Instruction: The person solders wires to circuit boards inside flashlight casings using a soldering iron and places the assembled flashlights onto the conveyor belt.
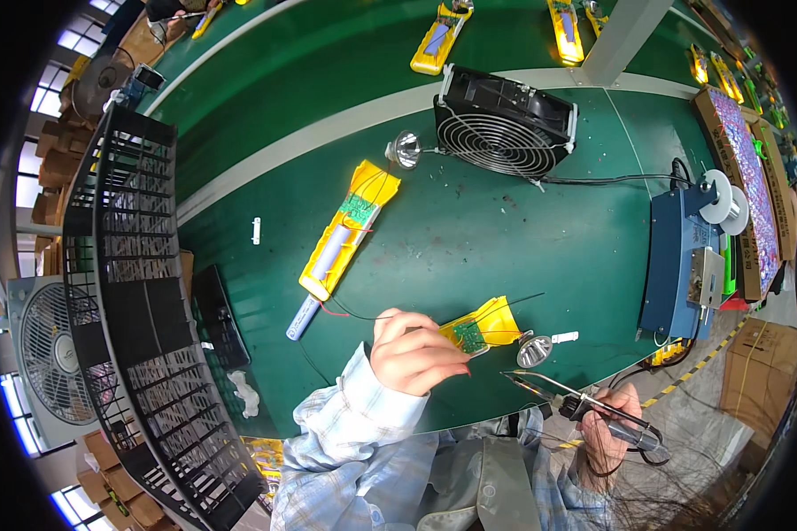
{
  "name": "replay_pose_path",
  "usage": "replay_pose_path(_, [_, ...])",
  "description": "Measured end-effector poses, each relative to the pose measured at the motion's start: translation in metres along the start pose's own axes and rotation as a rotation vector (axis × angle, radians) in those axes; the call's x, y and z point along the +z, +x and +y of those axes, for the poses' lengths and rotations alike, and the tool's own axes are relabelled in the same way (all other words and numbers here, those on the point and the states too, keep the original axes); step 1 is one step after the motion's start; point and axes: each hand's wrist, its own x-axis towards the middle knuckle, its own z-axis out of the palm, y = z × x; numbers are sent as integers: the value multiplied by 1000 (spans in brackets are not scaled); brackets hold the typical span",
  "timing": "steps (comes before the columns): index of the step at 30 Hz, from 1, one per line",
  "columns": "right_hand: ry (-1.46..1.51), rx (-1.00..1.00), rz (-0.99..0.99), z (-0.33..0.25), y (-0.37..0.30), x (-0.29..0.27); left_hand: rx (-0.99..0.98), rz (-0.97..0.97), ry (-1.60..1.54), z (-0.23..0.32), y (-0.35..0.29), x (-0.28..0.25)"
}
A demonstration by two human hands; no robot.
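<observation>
My left hand (pixel 413 352) is closed, its fingers curled over a yellow flashlight housing (pixel 500 320) with a green circuit board (pixel 469 335). The hand hides the rest of that housing, and a thin dark wire runs up to the fingers. At the housing's right end lies a round silver reflector (pixel 534 350). Low on the right, my right hand (pixel 606 441) grips a soldering iron (pixel 626 431), whose tip points left, below the reflector. A second open yellow housing (pixel 326 257) holds a purple battery cell; a blue cell (pixel 304 318) touches its near end.
A black fan (pixel 505 124) stands at the back, with another reflector (pixel 405 149) beside it. To the right sits a blue machine with a white spool (pixel 722 202). A black rack (pixel 142 310) lines the left. Small white parts (pixel 256 231) lie on the green tabletop (pixel 469 239).
</observation>
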Motion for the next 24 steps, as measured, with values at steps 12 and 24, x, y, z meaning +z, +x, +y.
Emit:
replay_pose_path(12, [-156,-211,-129,12,31,14,-158,163,169,12,6,10])
replay_pose_path(24, [-325,-119,-98,13,37,26,-247,154,158,10,4,13])
